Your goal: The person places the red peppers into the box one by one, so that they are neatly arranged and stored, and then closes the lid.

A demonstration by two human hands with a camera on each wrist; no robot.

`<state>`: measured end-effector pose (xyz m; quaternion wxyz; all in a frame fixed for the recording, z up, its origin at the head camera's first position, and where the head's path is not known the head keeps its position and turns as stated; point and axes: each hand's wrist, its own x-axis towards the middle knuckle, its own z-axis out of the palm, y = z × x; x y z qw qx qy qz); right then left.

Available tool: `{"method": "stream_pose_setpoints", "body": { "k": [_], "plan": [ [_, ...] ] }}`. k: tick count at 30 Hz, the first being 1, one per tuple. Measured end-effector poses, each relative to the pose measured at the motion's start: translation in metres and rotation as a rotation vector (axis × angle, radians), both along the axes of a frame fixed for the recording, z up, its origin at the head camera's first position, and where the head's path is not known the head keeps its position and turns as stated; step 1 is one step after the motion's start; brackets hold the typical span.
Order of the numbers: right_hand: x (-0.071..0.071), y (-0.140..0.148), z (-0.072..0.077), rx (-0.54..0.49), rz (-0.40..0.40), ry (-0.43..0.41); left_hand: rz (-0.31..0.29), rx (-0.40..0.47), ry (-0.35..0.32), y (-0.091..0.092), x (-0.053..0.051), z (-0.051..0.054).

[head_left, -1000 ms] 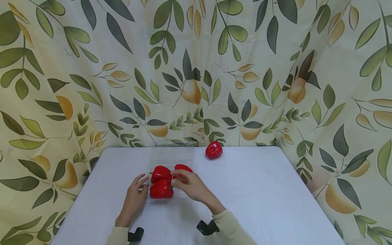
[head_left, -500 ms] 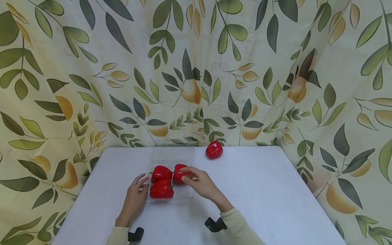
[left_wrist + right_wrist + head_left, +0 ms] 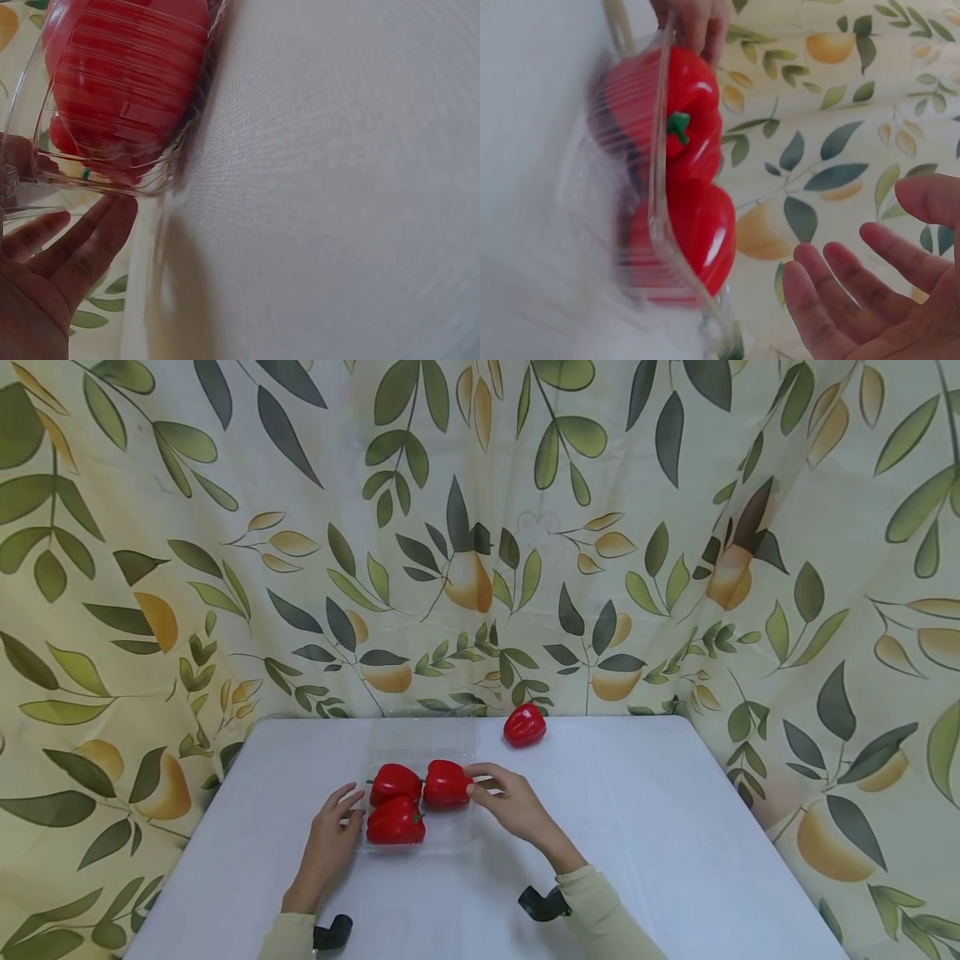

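A clear plastic clamshell box [image 3: 453, 839] lies with its lid [image 3: 420, 739] folded back. Inside are three red bell peppers: one at the back left [image 3: 394, 782], one at the front left [image 3: 395, 821] and one at the back right [image 3: 447, 783]. My left hand [image 3: 330, 839] rests along the box's left side, fingers fairly straight; in the left wrist view its fingertips [image 3: 124, 214] touch the plastic wall. Beside the back-right pepper, my right hand [image 3: 513, 806] holds nothing. Its fingers [image 3: 870, 289] look relaxed and spread in the right wrist view, apart from the box.
A further red bell pepper [image 3: 524, 725] lies at the table's back edge, right of the lid. The white-covered table [image 3: 637, 827] stands before a leaf-patterned curtain [image 3: 480, 527]. Black wrist-worn devices [image 3: 545, 903] sit on both wrists.
My right hand has let go of the back-right pepper and moved right, away from it. That pepper now shows fully in the box. My left hand has stayed in place.
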<state>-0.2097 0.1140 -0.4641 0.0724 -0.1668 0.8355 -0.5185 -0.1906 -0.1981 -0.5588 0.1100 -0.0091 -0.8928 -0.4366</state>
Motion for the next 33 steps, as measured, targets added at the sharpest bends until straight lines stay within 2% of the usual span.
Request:
{"method": "stream_pose_setpoints", "body": {
  "k": [7, 12, 23, 33],
  "plan": [
    [-0.005, 0.010, -0.005, 0.021, -0.076, -0.009, 0.002, -0.002, 0.046, -0.001, -0.002, -0.003],
    [-0.008, 0.017, -0.010, 0.016, -0.137, -0.015, -0.001, -0.004, 0.047, -0.001, -0.002, -0.004],
    [-0.014, 0.036, -0.023, -0.060, -0.253, -0.052, 0.003, 0.000, 0.039, -0.001, -0.002, -0.004],
    [-0.030, 0.059, -0.037, -0.129, -0.340, -0.098, 0.010, -0.007, 0.031, -0.001, -0.001, -0.003]
  ]
}}
